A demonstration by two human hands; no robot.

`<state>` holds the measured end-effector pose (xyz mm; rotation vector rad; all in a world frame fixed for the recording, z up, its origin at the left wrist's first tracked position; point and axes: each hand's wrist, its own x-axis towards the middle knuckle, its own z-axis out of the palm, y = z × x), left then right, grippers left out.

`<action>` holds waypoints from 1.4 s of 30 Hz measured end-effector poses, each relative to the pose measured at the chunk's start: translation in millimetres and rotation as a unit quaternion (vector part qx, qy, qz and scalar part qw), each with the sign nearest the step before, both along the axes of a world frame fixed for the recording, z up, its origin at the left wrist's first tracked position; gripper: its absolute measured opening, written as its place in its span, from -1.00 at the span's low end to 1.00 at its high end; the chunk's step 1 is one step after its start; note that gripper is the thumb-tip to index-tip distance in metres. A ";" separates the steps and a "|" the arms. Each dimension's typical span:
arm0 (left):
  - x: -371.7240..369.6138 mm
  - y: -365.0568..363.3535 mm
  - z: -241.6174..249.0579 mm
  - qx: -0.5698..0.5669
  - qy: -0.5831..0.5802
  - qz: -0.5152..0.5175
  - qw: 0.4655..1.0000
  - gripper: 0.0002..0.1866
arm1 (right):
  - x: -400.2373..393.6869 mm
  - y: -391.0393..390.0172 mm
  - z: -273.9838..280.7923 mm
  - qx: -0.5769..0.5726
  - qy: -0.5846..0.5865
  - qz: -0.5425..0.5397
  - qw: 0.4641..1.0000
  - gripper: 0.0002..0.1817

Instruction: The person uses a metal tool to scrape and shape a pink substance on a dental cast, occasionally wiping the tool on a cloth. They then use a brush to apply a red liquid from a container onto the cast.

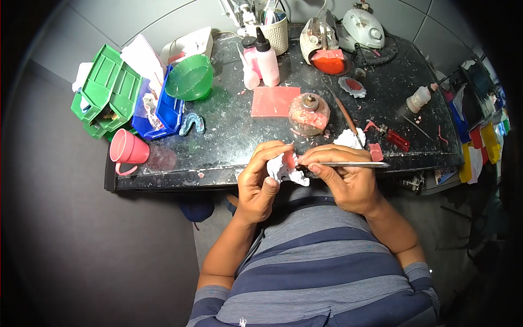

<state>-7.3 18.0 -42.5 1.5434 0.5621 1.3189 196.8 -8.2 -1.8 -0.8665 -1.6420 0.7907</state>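
Observation:
My left hand (256, 185) is closed around a white plaster dental cast (278, 170) above the table's front edge. Pink wax (290, 159) covers part of the cast on the side facing my right hand. Pinched in the fingers of my right hand (351, 185) is a metal wax spatula (359, 164), whose long shank points right. Its working tip meets the cast's edge, though my fingers hide the exact contact. Just beyond my right hand lie a second plaster cast (350, 138), a wooden-handled wax knife (344, 111) and a small pink wax piece (376, 152).
A glass spirit burner (308, 117) stands mid-table beside a pink wax sheet (271, 102). Bottles (267, 60), a wax pan (330, 64) and a dropper bottle (419, 99) are farther back. On the left are a pink mug (129, 148), a green bowl (189, 79) and a blue bin (169, 111).

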 end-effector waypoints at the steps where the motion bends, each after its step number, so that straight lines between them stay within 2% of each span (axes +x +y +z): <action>1: -0.3 0.7 -0.4 0.007 -0.009 -0.007 1.000 -0.29 | -0.1 -0.1 -1.1 0.000 0.000 0.000 1.000 -0.89; 4: -2.8 1.1 -3.8 -0.019 -0.015 -0.005 1.000 -0.35 | -1.7 -2.7 -1.3 -0.040 0.064 -0.003 0.997 -0.89; 5: -1.9 0.6 -4.9 -0.019 -0.015 -0.004 1.000 -0.35 | -2.0 -5.3 2.8 -0.084 0.101 -0.015 0.991 -0.90; 6: 1.1 0.0 -6.2 -0.034 -0.074 -0.042 0.996 -0.39 | -2.3 -7.9 7.2 -0.127 0.138 -0.028 0.982 -0.90; 7: 3.8 -0.2 -7.4 -0.050 -0.133 -0.079 0.987 -0.38 | -4.4 -9.7 12.0 -0.117 0.144 -0.053 0.981 -0.91; 8: 6.0 0.7 -8.6 -0.050 -0.133 -0.081 0.987 -0.38 | -2.9 -7.9 11.4 -0.117 0.145 -0.054 0.981 -0.91; 9: 8.0 1.7 -9.8 -0.043 -0.151 -0.097 0.983 -0.36 | -0.3 -4.8 10.4 0.004 0.040 -0.087 0.995 -0.90; 10: 9.0 2.0 -10.5 -0.036 -0.170 -0.112 0.978 -0.32 | 1.2 -3.6 9.5 0.124 -0.066 -0.117 0.983 -0.90; 18: 8.7 1.4 -16.4 -0.004 -0.156 -0.109 0.982 -0.26 | -15.3 -10.1 2.6 0.215 -0.154 -0.095 0.960 -0.81; 29: 8.3 0.7 -18.7 -0.013 -0.161 -0.105 0.981 -0.22 | -18.8 -15.8 8.7 0.236 -0.236 -0.064 0.940 -0.76; 42: 8.8 1.4 -14.7 -0.009 -0.162 -0.109 0.981 -0.21 | -13.9 -15.8 9.1 0.224 -0.237 -0.045 0.944 -0.75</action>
